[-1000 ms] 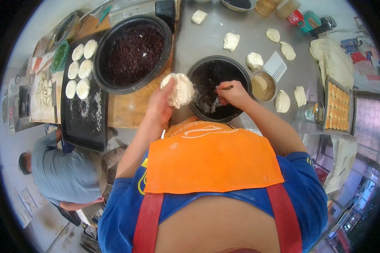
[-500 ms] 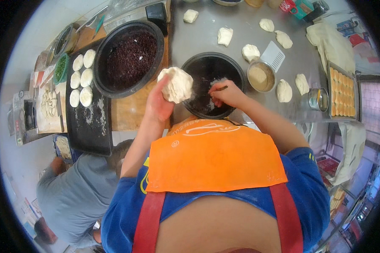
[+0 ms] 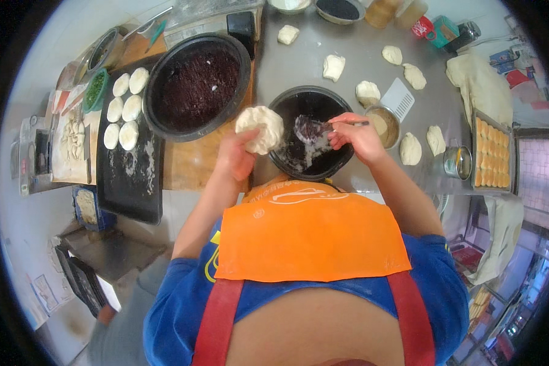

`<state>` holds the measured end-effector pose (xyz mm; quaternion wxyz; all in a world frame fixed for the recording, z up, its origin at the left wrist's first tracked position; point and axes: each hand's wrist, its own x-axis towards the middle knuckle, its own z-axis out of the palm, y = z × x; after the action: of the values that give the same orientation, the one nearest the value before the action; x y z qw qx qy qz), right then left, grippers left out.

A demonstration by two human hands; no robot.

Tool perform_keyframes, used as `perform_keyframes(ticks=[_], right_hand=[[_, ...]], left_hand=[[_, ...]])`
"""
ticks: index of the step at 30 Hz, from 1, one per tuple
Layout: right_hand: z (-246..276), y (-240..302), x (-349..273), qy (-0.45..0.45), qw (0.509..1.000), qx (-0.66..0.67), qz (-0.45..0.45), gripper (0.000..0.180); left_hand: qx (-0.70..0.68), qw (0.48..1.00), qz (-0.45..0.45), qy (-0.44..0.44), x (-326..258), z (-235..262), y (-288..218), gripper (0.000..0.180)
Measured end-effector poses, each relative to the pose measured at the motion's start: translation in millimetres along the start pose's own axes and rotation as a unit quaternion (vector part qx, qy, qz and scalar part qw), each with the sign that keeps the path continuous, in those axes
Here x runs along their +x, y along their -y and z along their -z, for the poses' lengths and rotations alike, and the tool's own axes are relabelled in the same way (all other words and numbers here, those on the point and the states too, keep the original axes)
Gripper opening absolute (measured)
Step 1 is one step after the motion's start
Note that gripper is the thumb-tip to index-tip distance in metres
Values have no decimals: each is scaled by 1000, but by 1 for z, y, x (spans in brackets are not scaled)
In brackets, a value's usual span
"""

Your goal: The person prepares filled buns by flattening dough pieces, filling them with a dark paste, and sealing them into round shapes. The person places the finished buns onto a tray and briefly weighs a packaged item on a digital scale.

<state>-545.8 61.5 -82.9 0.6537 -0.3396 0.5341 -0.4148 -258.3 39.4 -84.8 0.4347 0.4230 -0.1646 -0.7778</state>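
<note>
gripping a pale, round, lumpy disc of dough [image 3: 266, 125], the left hand [image 3: 239, 152] has its thumb over the near face, the other fingers mostly hidden behind; the dough is held up just left of a black, round, deep bowl [image 3: 293, 102]. the right hand [image 3: 355, 135] is over that bowl's right side, thumb and fingers narrowed around a thin, dark-handled utensil [image 3: 363, 124]. at the utensil's far end sits a clump of dark purple mash with whitish streaks [image 3: 310, 128], blurred, within the bowl's outline; whether it touches the bowl's floor i cannot tell. pale crumbs [image 3: 313, 151] cling to the black inside.

to the left, a larger black round bowl [image 3: 151, 100] holds dark red-purple mash [image 3: 192, 82] dotted with two small white bits [image 3: 214, 88], and stands on a light brown wooden board [image 3: 189, 165]. beside it, a black rectangular metal tray [image 3: 128, 198] bears six flat white rounds [image 3: 114, 110] in two columns. on the grey steel table [image 3: 299, 64] seven pale dough lumps [image 3: 333, 68] lie scattered apart. near the right hand are a round metal bowl [image 3: 394, 135] of tan contents and a white slotted plastic scraper [image 3: 399, 99]. farther right, a shallow rectangular tray [image 3: 511, 161] holds rows of golden-topped pieces [image 3: 491, 152]. at the lower left shows a co-worker's grey sleeve [image 3: 123, 329].
</note>
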Motion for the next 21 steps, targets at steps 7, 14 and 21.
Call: perform_keyframes(ticks=[7,14,21], right_hand=[[-60,0,-26,-93,752,-494,425,14],[-44,5,-24,-116,793,-382,461,12],[-2,-2,-16,-4,788,-538,299,52]], left_hand=[[-54,991,-2,121,20,-39,49,31],[-94,986,65,120,20,-43,48,32],[-158,973,68,154,17,-37,35,39]])
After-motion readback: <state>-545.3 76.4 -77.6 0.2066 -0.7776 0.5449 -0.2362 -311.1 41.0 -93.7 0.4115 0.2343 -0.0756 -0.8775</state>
